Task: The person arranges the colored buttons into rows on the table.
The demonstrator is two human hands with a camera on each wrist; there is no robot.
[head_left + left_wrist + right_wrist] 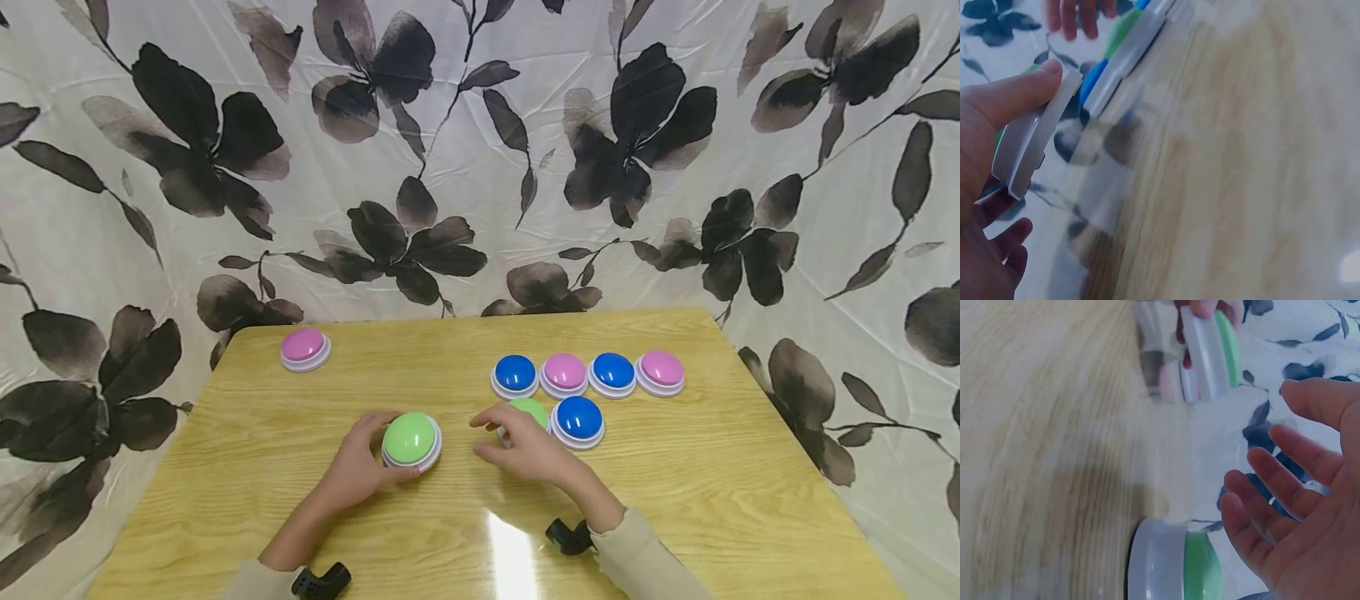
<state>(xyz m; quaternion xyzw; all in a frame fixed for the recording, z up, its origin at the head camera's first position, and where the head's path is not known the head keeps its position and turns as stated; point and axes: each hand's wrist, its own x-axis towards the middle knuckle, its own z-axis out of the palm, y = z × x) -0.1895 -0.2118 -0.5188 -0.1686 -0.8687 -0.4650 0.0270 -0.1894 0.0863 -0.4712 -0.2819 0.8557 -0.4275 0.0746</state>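
Between thumb and fingers my left hand (pixel 363 462) grips a green push button (pixel 409 438) by its white round base. In the left wrist view that button (pixel 1029 140) is held clear of the wooden table. My right hand (pixel 527 446) holds nothing; its fingers are spread and slightly bent, as the right wrist view shows. Below that hand stands a second green button (pixel 531 409), partly covered by it in the head view. A blue button (pixel 580 418) sits right beside this second green one.
Behind these, a row holds a blue button (pixel 515 373), a pink button (pixel 564 372), another blue button (pixel 612 372) and another pink button (pixel 661 369). A lone pink button (pixel 303 346) stands at the table's back left. Floral cloth (pixel 465 158) hangs behind the wooden table (pixel 420 533).
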